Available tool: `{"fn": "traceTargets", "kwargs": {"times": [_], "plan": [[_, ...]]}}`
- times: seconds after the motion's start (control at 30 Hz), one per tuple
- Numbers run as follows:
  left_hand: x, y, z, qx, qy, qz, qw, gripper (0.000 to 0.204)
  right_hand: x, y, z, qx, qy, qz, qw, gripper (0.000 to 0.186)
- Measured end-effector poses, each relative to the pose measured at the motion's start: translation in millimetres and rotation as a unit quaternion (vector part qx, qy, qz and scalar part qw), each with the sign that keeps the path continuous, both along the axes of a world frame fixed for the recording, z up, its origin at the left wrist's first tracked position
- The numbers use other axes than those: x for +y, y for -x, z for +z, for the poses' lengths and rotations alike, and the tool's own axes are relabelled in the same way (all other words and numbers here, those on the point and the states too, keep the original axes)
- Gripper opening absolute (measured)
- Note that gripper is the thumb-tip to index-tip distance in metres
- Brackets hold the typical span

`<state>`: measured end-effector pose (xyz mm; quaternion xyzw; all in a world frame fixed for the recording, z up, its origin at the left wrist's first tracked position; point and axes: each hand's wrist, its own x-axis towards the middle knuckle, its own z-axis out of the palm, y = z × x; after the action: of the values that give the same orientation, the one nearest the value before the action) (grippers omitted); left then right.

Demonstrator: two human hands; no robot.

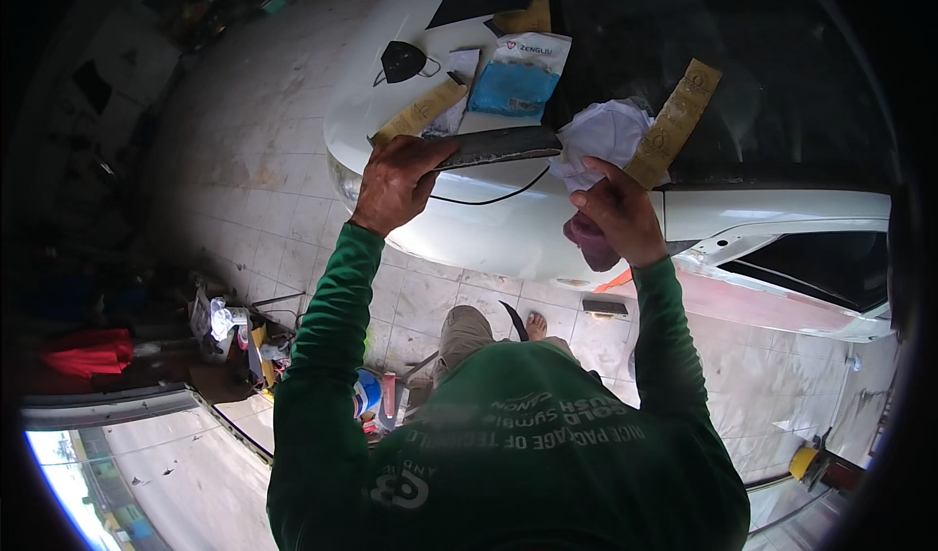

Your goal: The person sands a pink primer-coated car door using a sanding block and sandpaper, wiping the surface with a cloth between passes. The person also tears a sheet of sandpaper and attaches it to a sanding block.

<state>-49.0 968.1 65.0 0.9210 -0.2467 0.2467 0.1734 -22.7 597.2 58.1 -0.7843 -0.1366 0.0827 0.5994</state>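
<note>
My left hand point(393, 185) grips one end of a long, flat, dark sanding block point(503, 147), which reaches rightward over the white car's front. My right hand point(622, 211) is closed at a dark maroon, soft-looking piece point(589, 242) that shows below its fingers; its exact kind is unclear. Just beyond that hand lies a crumpled white cloth point(604, 133). A tan sandpaper strip point(681, 111) slants from behind the right hand onto the dark windshield. Another tan sandpaper strip point(420, 111) rests past the left hand, on the hood point(363, 92).
On the hood lie a black face mask point(403, 62), a blue-and-white packet point(518, 77) and dark sheets point(481, 1). A thin black cable point(489, 200) curves below the block. Another block point(605, 308) is on the tiled floor. Clutter and a blue bucket point(366, 392) stand at left.
</note>
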Motion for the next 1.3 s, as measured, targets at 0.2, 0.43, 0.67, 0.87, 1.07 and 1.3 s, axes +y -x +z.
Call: {"fn": "traceTargets", "kwargs": {"times": [0.2, 0.43, 0.67, 0.87, 1.07, 1.3], "plan": [[12, -98, -41, -0.068, -0.092, 0.035, 0.993, 0.064, 36, -34, 21, -0.293, 0.209, -0.124, 0.925, 0.079], [31, -148, -112, -0.031, -0.050, -0.020, 0.998, 0.078, 66, -59, -33, -0.276, 0.416, -0.158, 0.852, 0.093], [61, -165, -86, 0.148, -0.018, -0.173, 0.974, 0.064, 74, -39, -9, -0.254, 0.421, -0.222, 0.842, 0.087], [46, -321, -23, 0.065, 0.057, -0.156, 0.984, 0.047, 90, 11, 28, -0.194, 0.169, -0.248, 0.934, 0.067], [58, -478, -80, -0.013, -0.078, 0.060, 0.995, 0.041, 114, 39, 42, -0.059, 0.019, -0.175, 0.983, 0.054], [37, -452, 10, 0.048, 0.182, 0.091, 0.978, 0.026, 95, 87, 13, 0.047, -0.114, -0.251, 0.960, 0.056]]}}
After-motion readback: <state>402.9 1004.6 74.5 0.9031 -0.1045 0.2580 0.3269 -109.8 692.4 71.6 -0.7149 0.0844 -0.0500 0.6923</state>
